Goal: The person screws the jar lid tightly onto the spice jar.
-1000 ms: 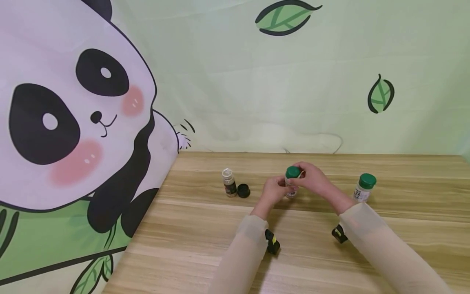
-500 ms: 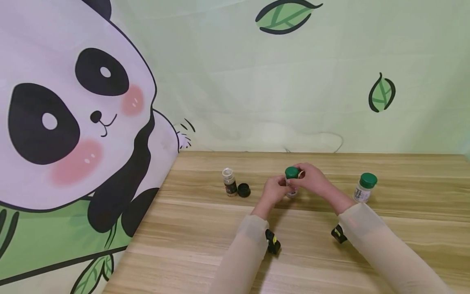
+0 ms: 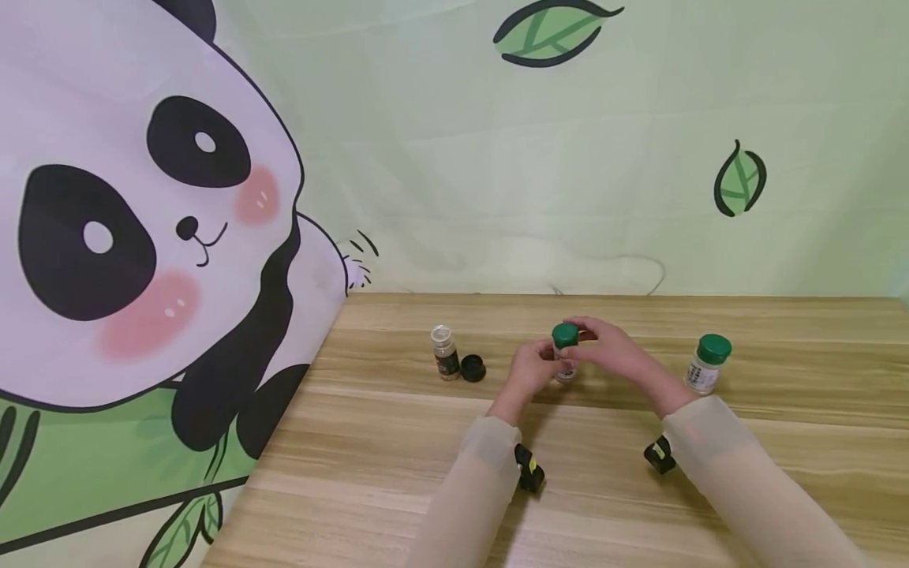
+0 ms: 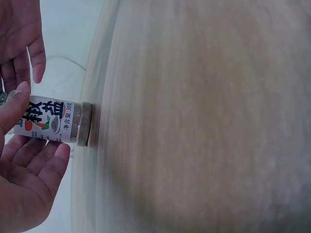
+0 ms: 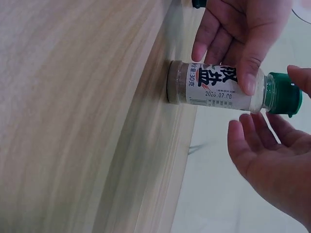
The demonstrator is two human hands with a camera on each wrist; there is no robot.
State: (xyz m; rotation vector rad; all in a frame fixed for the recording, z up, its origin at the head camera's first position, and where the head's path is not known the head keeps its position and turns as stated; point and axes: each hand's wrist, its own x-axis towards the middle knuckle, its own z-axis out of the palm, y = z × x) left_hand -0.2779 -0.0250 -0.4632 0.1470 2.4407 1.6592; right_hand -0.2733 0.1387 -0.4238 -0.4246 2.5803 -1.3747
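A clear seasoning bottle [image 3: 566, 368] with a white printed label and a green cap [image 5: 284, 93] stands upright on the wooden table. My left hand [image 3: 531, 369] grips its body, thumb across the label and fingers behind, as the left wrist view shows. Around the green cap, my right hand [image 3: 612, 347] has its fingers spread and loosely bent. In the right wrist view those fingers hang apart from the bottle; the right thumb is beside the cap, and whether it touches cannot be told. Brownish powder shows low in the bottle.
On the left stands an uncapped bottle [image 3: 446, 359] with a dark label, and a black cap [image 3: 473, 368] lies next to it. A second green-capped bottle [image 3: 703, 371] stands at the right, near my right forearm. A panda-printed cloth [image 3: 454, 197] hangs behind the table [image 3: 398, 442].
My right hand has loosened from the green cap, its fingers spreading a little and shifting slightly right. The left hand keeps its grip, and the bottle stays in place.
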